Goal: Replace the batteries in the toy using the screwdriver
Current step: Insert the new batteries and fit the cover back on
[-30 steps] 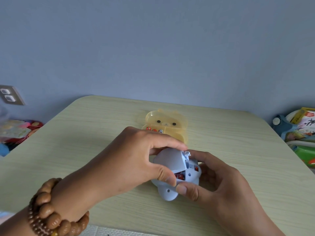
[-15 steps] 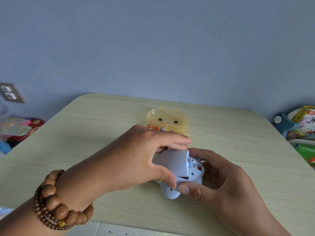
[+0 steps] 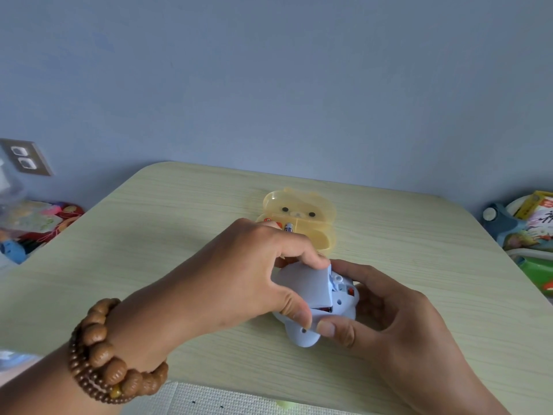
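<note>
A light blue plastic toy lies underside up on the table. My left hand pinches its blue battery cover between thumb and fingers, holding it tilted over the open compartment, where a bit of red battery shows. My right hand grips the toy from the right, thumb on its near edge. Behind them stands an open yellow bear-shaped box with batteries inside. No screwdriver is in view.
A wall socket is at the far left above a heap of colourful packets. More toys and boxes lie off the table's right edge. A white mat shows at the near edge.
My left hand has lowered the battery cover closer over the compartment, hiding more of the red batteries. My right hand keeps its hold on the toy.
</note>
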### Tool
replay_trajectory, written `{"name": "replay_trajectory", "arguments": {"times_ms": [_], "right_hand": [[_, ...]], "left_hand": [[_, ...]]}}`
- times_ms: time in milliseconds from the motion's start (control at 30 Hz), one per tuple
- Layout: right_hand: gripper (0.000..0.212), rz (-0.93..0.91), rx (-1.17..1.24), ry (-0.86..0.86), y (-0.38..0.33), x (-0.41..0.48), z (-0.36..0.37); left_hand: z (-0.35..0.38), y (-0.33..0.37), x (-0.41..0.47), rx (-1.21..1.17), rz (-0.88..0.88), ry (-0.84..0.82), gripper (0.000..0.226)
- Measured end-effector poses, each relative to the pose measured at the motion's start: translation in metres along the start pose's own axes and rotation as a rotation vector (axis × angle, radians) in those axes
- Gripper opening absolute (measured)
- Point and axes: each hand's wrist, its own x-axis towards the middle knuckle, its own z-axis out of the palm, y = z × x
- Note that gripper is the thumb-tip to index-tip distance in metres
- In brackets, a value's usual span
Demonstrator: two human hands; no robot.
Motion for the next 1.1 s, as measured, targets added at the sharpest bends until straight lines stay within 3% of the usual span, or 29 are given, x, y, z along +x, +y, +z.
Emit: {"name": "replay_trajectory", "arguments": {"times_ms": [600, 733, 867, 1100], "right_hand": [[0.055, -0.045, 0.017, -0.022, 0.007, 0.001, 0.0], [0.038, -0.007, 0.139, -0.114, -0.001, 0.002, -0.008], [0.03, 0.105, 0.188, -0.003, -0.009, 0.01, -0.008], [0.02, 0.165, 0.297, -0.05, -0.007, 0.015, -0.01]], "left_hand": [[0.008, 0.03, 0.0, 0.212, -0.2, 0.065, 0.052], [0.009, 0.033, 0.0, 0.232, -0.203, 0.054, 0.047], [0.008, 0.032, 0.0, 0.239, -0.172, 0.023, 0.048], [0.01, 0.011, -0.003, 0.109, -0.089, 0.025, 0.063]]}}
